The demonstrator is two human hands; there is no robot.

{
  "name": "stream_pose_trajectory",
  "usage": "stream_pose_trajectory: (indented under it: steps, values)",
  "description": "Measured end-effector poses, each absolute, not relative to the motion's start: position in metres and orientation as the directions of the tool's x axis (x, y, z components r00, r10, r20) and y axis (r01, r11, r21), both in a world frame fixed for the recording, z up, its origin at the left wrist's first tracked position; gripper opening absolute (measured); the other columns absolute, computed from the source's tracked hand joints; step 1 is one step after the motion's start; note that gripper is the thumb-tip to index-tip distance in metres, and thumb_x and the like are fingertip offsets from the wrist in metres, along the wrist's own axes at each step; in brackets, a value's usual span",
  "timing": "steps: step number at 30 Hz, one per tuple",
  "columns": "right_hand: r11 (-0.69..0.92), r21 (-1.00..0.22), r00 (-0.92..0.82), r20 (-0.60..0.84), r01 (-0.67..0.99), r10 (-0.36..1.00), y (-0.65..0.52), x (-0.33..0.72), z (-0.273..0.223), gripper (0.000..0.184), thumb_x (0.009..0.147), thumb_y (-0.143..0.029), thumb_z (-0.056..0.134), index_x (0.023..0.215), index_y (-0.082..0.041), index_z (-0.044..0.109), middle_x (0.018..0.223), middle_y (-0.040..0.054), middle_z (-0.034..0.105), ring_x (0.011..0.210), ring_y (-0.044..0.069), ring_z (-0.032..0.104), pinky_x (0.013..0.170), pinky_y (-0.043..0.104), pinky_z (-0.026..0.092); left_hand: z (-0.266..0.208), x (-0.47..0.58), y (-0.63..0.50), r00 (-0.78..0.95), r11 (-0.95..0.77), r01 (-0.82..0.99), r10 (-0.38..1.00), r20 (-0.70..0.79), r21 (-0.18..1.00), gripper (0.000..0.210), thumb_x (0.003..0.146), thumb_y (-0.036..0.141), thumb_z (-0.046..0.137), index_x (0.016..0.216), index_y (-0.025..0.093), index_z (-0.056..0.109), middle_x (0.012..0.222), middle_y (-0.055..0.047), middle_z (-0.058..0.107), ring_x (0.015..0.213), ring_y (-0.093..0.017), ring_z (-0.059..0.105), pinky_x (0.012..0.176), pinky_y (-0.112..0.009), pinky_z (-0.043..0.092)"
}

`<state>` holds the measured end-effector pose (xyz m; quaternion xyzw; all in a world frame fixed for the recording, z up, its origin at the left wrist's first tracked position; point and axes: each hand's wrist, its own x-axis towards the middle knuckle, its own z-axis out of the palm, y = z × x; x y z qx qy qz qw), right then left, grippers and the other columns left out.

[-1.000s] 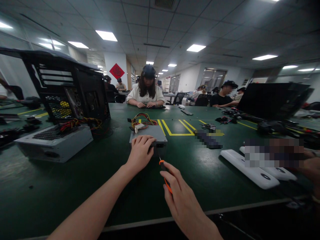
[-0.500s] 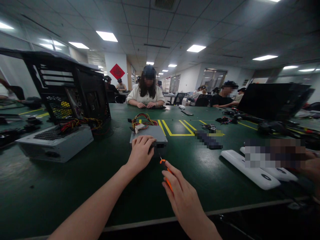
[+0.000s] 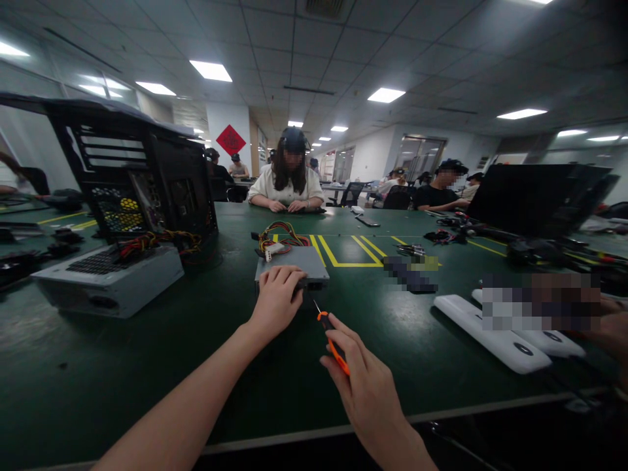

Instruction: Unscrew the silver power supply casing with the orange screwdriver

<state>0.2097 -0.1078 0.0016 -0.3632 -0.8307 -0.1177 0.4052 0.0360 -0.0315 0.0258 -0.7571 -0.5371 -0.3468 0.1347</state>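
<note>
A grey metal computer power supply (image 3: pixel 304 260) sits on the green table in front of me, its bundle of coloured cables (image 3: pixel 289 232) and a white connector lying at its far side. My left hand (image 3: pixel 279 294) grips its near left part, fingers over the top. In my right hand (image 3: pixel 366 373) is an orange and black screwdriver (image 3: pixel 337 353), held by the handle between thumb and fingers. Its thin shaft slants up and left toward the near face of the power supply. Whether the dark tip touches it I cannot tell.
At left stand a larger power supply (image 3: pixel 105 281) and an open black computer case (image 3: pixel 147 176). White elongated devices (image 3: pixel 490 333) lie at right, near another person's hand (image 3: pixel 613 330). Tools (image 3: pixel 411 250) lie beyond. Across the table sits a person (image 3: pixel 289 180).
My right hand has shifted slightly right and down, and its fingers sit differently on the screwdriver, showing more of the handle. The left hand and the power supply stay put.
</note>
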Motion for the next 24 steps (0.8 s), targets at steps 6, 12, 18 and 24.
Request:
stream_pose_trajectory:
  steps: [6, 12, 18, 24]
  values:
    - [0.709, -0.088, -0.441, 0.728, 0.699, 0.525, -0.112, 0.205, 0.000, 0.023, 0.086, -0.011, 0.032, 0.104, -0.013, 0.045, 0.123, 0.0196, 0.050, 0.105, 0.021, 0.057, 0.076, 0.034, 0.054, 0.026, 0.036, -0.032, 0.183, -0.386, 0.907, 0.721, 0.668, 0.168, 0.028, 0.077, 0.016, 0.049, 0.103, 0.025, 0.054, 0.110, -0.003, 0.056, 0.102, -0.022, 0.044, 0.084, -0.039, 0.030]
    - [0.675, -0.133, -0.348, 0.775, 0.726, 0.527, -0.104, 0.213, -0.003, 0.022, 0.091, -0.024, 0.035, 0.108, -0.014, 0.044, 0.100, 0.0129, 0.064, 0.081, 0.017, 0.066, 0.063, 0.025, 0.055, 0.024, 0.036, -0.030, 0.178, -0.386, 0.906, 0.716, 0.675, 0.171, 0.028, 0.077, 0.017, 0.049, 0.103, 0.025, 0.054, 0.110, -0.002, 0.056, 0.102, -0.022, 0.045, 0.085, -0.039, 0.030]
    - [0.709, -0.184, -0.418, 0.697, 0.681, 0.583, -0.112, 0.211, 0.007, 0.023, 0.087, -0.017, 0.034, 0.108, -0.015, 0.045, 0.125, 0.0168, 0.048, 0.111, 0.021, 0.052, 0.081, 0.032, 0.052, 0.024, 0.037, -0.029, 0.169, -0.379, 0.909, 0.716, 0.678, 0.174, 0.026, 0.077, 0.017, 0.050, 0.102, 0.025, 0.055, 0.110, -0.003, 0.057, 0.103, -0.022, 0.045, 0.085, -0.038, 0.030]
    - [0.711, -0.190, -0.362, 0.755, 0.678, 0.547, -0.102, 0.214, 0.000, 0.019, 0.089, -0.018, 0.037, 0.106, -0.017, 0.046, 0.107, 0.0136, 0.059, 0.093, 0.018, 0.062, 0.072, 0.029, 0.055, 0.023, 0.037, -0.030, 0.174, -0.382, 0.909, 0.714, 0.678, 0.169, 0.026, 0.077, 0.017, 0.050, 0.102, 0.025, 0.054, 0.110, -0.002, 0.056, 0.102, -0.022, 0.045, 0.084, -0.038, 0.031]
